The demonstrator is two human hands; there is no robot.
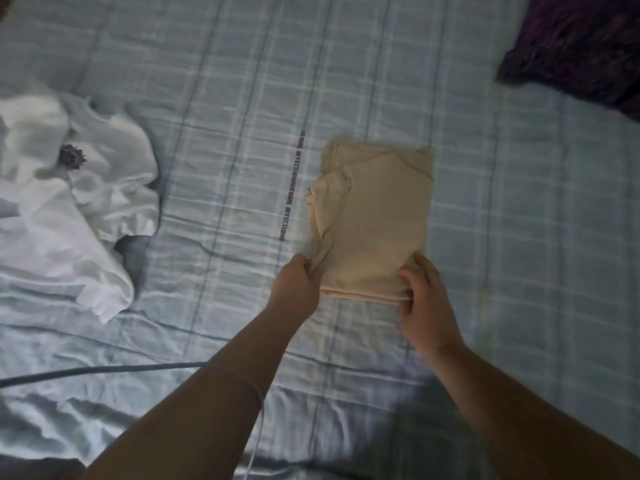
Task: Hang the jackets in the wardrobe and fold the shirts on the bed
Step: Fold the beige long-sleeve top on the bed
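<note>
A beige shirt (377, 216) lies folded into a rectangle in the middle of the bed (221, 81). My left hand (298, 282) pinches its near left corner. My right hand (424, 299) grips the near right corner, thumb on top and fingers curled round the folded edge. A crumpled white shirt (79, 202) with a small dark print lies unfolded at the left side of the bed.
The bed is covered by a pale blue checked sheet with a line of printed text (291, 188) left of the beige shirt. A dark purple cushion (581, 46) sits at the far right corner. A grey cable (104, 370) crosses the near left.
</note>
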